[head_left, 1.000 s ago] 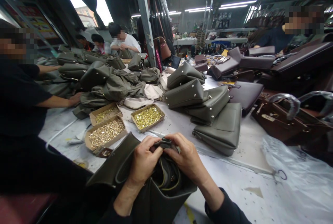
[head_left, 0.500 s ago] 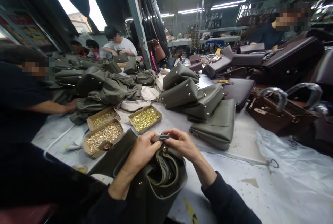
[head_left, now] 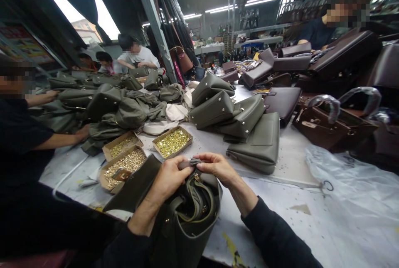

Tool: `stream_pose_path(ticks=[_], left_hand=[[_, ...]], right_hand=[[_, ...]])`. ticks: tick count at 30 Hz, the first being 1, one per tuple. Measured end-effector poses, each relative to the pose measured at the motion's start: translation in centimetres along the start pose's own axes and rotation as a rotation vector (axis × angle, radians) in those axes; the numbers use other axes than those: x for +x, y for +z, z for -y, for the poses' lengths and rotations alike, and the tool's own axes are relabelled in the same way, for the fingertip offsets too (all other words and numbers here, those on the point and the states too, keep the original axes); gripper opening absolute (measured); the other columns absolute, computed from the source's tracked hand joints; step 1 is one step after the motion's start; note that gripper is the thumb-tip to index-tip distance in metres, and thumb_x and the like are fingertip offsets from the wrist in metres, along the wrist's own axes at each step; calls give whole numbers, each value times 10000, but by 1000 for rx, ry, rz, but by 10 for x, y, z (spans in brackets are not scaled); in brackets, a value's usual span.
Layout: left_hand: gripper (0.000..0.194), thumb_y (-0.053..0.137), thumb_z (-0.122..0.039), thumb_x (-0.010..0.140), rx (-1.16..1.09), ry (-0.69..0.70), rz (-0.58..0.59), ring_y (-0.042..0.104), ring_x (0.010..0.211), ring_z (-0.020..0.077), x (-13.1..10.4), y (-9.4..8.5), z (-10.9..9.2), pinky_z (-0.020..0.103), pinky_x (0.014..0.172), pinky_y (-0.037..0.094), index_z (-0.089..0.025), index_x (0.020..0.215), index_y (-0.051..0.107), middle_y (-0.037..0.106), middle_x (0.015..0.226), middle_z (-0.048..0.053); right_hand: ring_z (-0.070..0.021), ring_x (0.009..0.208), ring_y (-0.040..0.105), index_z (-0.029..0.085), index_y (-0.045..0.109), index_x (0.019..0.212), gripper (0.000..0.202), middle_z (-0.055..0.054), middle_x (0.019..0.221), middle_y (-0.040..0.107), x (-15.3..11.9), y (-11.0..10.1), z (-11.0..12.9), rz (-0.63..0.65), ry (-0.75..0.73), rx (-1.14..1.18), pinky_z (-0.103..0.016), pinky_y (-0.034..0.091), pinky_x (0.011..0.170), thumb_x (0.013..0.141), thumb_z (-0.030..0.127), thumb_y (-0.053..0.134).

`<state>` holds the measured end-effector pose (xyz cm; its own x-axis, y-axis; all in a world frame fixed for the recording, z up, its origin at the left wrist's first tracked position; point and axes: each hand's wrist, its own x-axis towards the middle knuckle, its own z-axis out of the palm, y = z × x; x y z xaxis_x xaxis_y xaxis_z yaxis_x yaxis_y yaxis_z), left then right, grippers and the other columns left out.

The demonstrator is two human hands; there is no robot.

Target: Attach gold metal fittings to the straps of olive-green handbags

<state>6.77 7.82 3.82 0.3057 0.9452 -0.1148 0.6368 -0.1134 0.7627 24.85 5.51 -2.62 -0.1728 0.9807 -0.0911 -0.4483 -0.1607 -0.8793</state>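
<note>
An olive-grey handbag [head_left: 190,239] stands before me at the table edge, its mouth open and a zipped inner lining showing. Above its far rim, a folded strap [head_left: 193,162] of the same colour is pinched between both hands. My left hand [head_left: 170,178] is closed on the strap's left part, thumb on top. Fingertips of my right hand [head_left: 220,170] grip its right end. A gold metal fitting [head_left: 197,178] hangs just below the strap. The bag's flap [head_left: 137,187] extends to the left under my left wrist.
Cardboard trays of gold-coloured studs [head_left: 173,142] sit beyond the bag. Finished-looking olive bags [head_left: 257,143] are stacked behind, brown handbags [head_left: 332,129] at right. Clear plastic sheeting [head_left: 352,193] covers the right table. A co-worker's hand [head_left: 82,133] touches olive bags at left.
My hands keep the same pinch on the strap, nearly unmoved. The view has shifted slightly. At left, the co-worker's other arm has come into sight, reaching over the bags.
</note>
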Motion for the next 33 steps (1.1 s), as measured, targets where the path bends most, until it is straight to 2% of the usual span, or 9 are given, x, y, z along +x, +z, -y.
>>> stream_pose_path(ticks=[7, 10, 15, 19, 22, 26, 30, 33], left_hand=[[251, 650, -374, 703, 30, -22, -50, 455, 462, 127, 2, 1, -1, 224, 485, 330, -163, 828, 705, 525, 502, -57], [269, 654, -371, 696, 30, -20, -60, 487, 500, 137, 3, 2, -1, 230, 508, 347, -158, 850, 712, 561, 544, -47], [266, 644, -350, 701, 49, 18, -78, 569, 597, 171, 4, 2, 3, 247, 572, 397, -165, 874, 725, 644, 641, -16], [252, 630, -316, 711, 72, 53, -85, 649, 769, 208, 4, 2, 8, 274, 703, 448, -173, 894, 729, 726, 816, 21], [266, 621, -350, 751, 72, 71, -57, 664, 810, 222, 5, 2, 10, 290, 741, 458, -173, 916, 731, 737, 855, 36], [333, 622, -421, 780, 77, 73, -31, 666, 796, 231, 5, 3, 10, 301, 732, 465, -162, 959, 728, 735, 855, 52], [315, 625, -401, 762, 91, 64, -57, 667, 807, 233, 5, 3, 11, 301, 736, 462, -164, 939, 735, 736, 859, 55], [305, 643, -402, 741, 93, 67, -74, 659, 778, 225, 6, 2, 10, 286, 703, 454, -168, 910, 742, 727, 822, 47]], right_hand=[[-164, 887, 641, 220, 662, 1157, 549, -13, 1071, 703, -13, 6, 10, 97, -37, -128, -265, 514, 779, 628, 197, 807], [-159, 858, 620, 236, 618, 1178, 537, 3, 1079, 687, -17, 12, 10, 58, -89, -308, -253, 489, 742, 658, 134, 704], [-194, 922, 638, 247, 636, 1106, 340, 11, 1017, 703, -21, 22, 7, -135, -212, -632, -289, 461, 814, 779, 156, 609], [-222, 941, 661, 253, 658, 1107, 265, -6, 999, 728, -23, 24, 9, -159, -249, -738, -307, 461, 819, 842, 250, 662], [-217, 909, 672, 259, 682, 1103, 213, -15, 1000, 742, -21, 23, 8, -184, -281, -798, -311, 465, 806, 896, 292, 644], [-199, 896, 676, 227, 706, 1057, 187, -18, 969, 750, -10, 16, 1, -152, -280, -691, -311, 479, 820, 911, 266, 595], [-189, 891, 676, 199, 712, 1062, 277, -15, 966, 746, -1, 8, -8, -67, -198, -464, -304, 507, 829, 801, 294, 717], [-190, 892, 671, 192, 718, 1074, 354, -27, 997, 744, 0, 7, -10, -56, -159, -370, -311, 515, 830, 739, 297, 767]])
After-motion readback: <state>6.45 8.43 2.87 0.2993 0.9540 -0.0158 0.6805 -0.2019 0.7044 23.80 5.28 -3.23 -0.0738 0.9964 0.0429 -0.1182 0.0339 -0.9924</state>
